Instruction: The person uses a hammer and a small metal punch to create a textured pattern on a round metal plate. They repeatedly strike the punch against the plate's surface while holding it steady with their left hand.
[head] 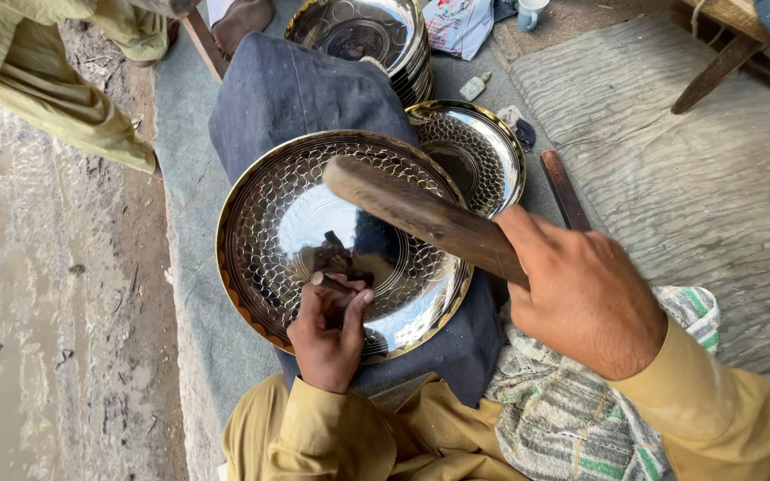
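Yellow sleeves framed the work. Right hand [581,294] gripped a raised wooden mallet [421,214]; left hand [327,330] pinched a small punch [331,283] on the shiny plate [260,223] atop blue cloth [296,89]. Dimpling seemed underway; next called for a straight tap.

The single head-worn camera looks almost straight down from close above the person's lap, taking in the engraved metal tray [340,245] at centre, both hands, and surrounding ground out to the stacked trays [376,36].
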